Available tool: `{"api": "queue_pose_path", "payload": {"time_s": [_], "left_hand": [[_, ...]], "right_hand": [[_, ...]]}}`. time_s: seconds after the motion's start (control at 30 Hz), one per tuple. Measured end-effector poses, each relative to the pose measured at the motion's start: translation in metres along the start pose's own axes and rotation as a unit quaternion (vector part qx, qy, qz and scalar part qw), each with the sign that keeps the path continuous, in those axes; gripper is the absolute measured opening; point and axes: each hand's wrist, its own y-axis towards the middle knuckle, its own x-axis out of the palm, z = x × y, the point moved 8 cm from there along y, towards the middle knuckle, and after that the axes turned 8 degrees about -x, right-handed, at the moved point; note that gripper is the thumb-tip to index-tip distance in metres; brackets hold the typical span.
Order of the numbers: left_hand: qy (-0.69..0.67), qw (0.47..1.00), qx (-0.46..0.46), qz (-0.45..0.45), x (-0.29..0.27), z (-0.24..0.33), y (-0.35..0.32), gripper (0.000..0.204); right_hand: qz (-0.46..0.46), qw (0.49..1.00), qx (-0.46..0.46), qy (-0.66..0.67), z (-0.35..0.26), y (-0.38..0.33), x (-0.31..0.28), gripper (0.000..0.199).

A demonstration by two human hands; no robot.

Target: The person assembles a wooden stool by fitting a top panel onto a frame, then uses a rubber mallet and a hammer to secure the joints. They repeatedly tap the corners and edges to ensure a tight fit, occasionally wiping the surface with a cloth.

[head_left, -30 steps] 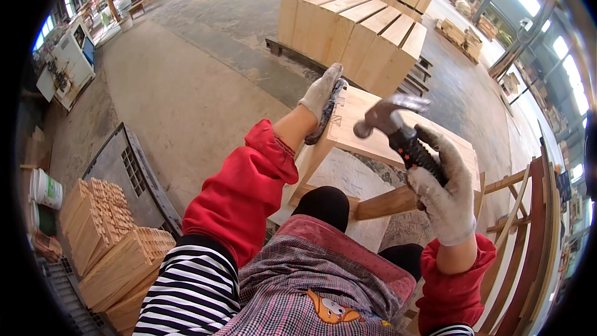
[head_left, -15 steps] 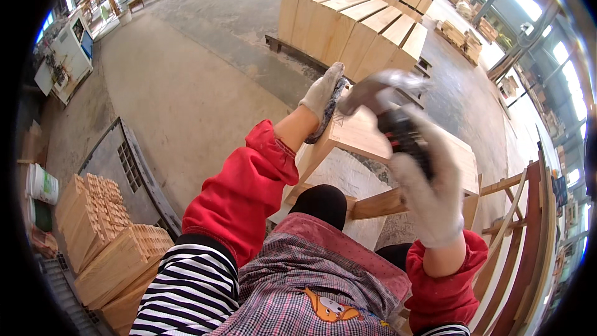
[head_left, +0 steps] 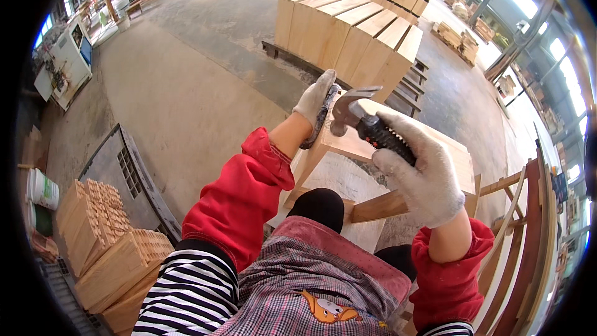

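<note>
A claw hammer [head_left: 353, 109] with a dark head and a black grip is in my right hand [head_left: 429, 177], which wears a white glove with the fingers wrapped round the handle. The hammer's head hangs over the near left corner of a pale wooden box [head_left: 356, 144]. At that box's left end is my left hand [head_left: 314, 101], also gloved, closed against the wood with its fingers pointing up. A dark speckled strip [head_left: 323, 119] shows along the palm side; I cannot tell whether it is part of the glove. My left thumb is hidden.
Stacked wooden boxes [head_left: 348, 28] stand on a pallet beyond. Bundled wood pieces [head_left: 109, 242] and a dark grey panel [head_left: 127, 174] lie at the lower left, beside a white bucket [head_left: 43, 188]. Leaning wooden frames [head_left: 519, 230] line the right side.
The hammer and my right hand were blurred by motion and now show sharply. The hammer's head has come slightly lower and to the left. My left hand stays at the box's end.
</note>
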Motion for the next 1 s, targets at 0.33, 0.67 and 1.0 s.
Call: {"api": "queue_pose_path", "payload": {"time_s": [0.33,0.67,1.0], "left_hand": [[-0.094,0.994,0.025,0.044,-0.003,0.002,0.014,0.053],[-0.021,0.999,0.032,-0.038,-0.006,0.004,0.005,0.065],[0.347,0.735,0.582,-0.029,-0.035,0.059,0.016,0.043]], "right_hand": [[0.032,0.995,-0.075,-0.049,0.002,0.002,-0.004,0.047],[0.054,0.997,-0.045,0.021,-0.005,-0.007,-0.002,0.043],[0.07,0.991,-0.113,0.008,-0.023,-0.013,-0.002,0.041]]}}
